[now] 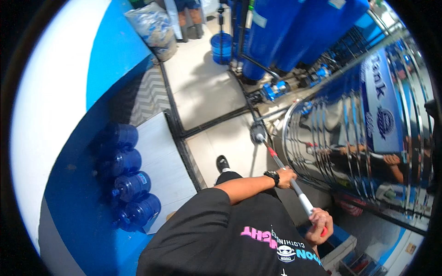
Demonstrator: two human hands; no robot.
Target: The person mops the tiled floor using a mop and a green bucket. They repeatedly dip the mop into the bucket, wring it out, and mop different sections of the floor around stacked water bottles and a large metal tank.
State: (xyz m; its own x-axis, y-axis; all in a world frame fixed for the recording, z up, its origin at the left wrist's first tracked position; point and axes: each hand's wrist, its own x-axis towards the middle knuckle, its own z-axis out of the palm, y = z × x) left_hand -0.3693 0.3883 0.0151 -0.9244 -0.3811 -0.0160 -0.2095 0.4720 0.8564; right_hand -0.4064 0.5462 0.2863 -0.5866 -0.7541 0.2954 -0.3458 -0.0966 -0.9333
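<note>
A mop (281, 164) with a grey and white handle and a red joint slants down and away from me. My left hand (286, 177), with a black watch at its wrist, is closed around the middle of the handle. At the handle's upper end, near its red cap, my right hand (320, 226) grips it. The dark, round mop head (258, 132) rests on the light tile floor (224, 146), beside black piping and close to the base of a large, shiny steel tank (310, 138).
Blue water jugs (133, 186) lie in a row on a ledge at the left. Tall blue cylinders (266, 34), blue pumps (274, 90) and pipes line the far right. A blue bucket (221, 48) and a bag-lined bin (160, 34) stand farther off, near another person's legs (190, 20).
</note>
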